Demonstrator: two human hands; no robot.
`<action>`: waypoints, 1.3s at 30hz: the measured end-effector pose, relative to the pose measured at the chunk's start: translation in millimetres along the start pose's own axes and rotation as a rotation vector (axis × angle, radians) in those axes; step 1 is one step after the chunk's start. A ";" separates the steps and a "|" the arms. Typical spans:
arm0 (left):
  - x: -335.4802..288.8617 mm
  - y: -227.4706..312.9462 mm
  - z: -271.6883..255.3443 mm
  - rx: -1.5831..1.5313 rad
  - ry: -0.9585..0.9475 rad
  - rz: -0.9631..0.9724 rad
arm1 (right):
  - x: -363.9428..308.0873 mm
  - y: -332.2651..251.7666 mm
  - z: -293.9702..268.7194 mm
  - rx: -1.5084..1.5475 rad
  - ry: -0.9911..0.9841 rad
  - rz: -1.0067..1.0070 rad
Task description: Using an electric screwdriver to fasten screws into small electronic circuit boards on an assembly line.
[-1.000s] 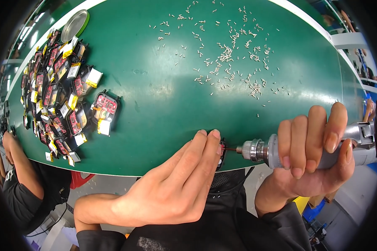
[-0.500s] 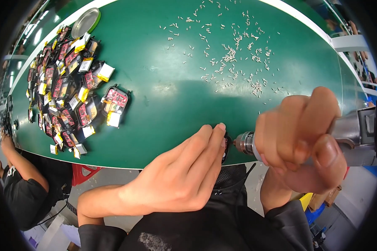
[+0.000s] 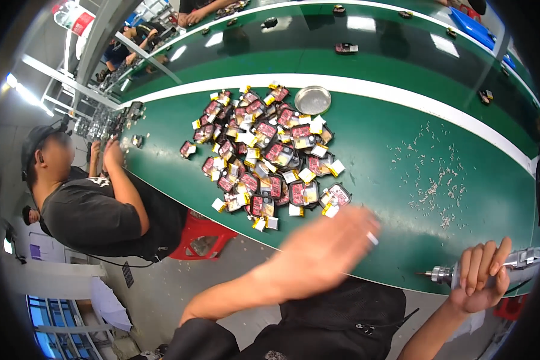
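Observation:
My right hand (image 3: 479, 273) is wrapped round a silver power screwdriver (image 3: 524, 258) at the table's front right. Its chuck and bit (image 3: 440, 274) point left, clear of any part. My left hand (image 3: 333, 249), smeared by motion, hangs over the front edge with its fingers bent. A small white piece shows at its fingertips; the rest of what it holds is hidden. Just beyond that hand lies an open black case (image 3: 337, 195) with a red circuit board and a white battery, at the near right of a heap of similar cases (image 3: 264, 156).
Many small screws (image 3: 435, 186) lie scattered on the green table (image 3: 375, 138) at right. A round metal tray (image 3: 312, 100) stands behind the heap. A co-worker (image 3: 96, 186) sits at left near a red stool (image 3: 201, 237). Beyond the white rail, a green belt (image 3: 282, 51) carries several parts.
The view has swung left and up. My left hand has come away from the screwdriver's bit toward the heap. My right hand keeps hold of the screwdriver, now apart from the black case.

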State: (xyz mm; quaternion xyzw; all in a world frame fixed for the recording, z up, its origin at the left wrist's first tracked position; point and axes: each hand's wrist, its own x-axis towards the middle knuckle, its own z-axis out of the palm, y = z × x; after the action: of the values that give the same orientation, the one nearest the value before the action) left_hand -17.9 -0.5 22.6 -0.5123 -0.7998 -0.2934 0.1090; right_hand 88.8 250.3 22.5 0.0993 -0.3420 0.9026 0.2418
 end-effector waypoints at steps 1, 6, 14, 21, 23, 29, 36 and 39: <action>0.2 -14.8 -13.6 0.110 0.060 -0.108 | -8.0 -4.4 -3.6 -0.006 0.004 -0.023; -13.7 -96.3 -64.4 0.667 0.146 -0.398 | -22.0 9.2 -8.2 -0.012 0.189 0.026; 61.1 -50.4 1.2 0.270 0.005 -0.180 | -33.7 25.0 -17.3 0.136 0.355 0.087; 107.5 -61.0 44.1 0.259 -0.181 -0.103 | -35.6 21.8 -19.7 0.135 0.310 0.088; 109.5 -64.6 50.7 0.329 -0.190 -0.078 | -36.9 20.9 -20.1 0.151 0.322 0.091; 110.6 -65.1 46.7 0.492 -0.237 0.100 | -36.0 22.6 -20.2 0.194 0.291 0.123; 102.6 -61.2 51.4 0.331 -0.046 0.019 | -44.5 19.4 -16.7 0.172 0.316 0.068; 83.9 -36.5 43.2 0.168 -0.032 -0.101 | -45.8 16.7 -17.9 0.186 0.352 0.075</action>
State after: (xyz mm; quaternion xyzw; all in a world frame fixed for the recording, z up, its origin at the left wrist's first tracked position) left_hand -82.6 76.9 14.6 -0.4647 -0.8481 -0.2225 0.1238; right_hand 119.7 234.5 -16.1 -0.0509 -0.2128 0.9421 0.2540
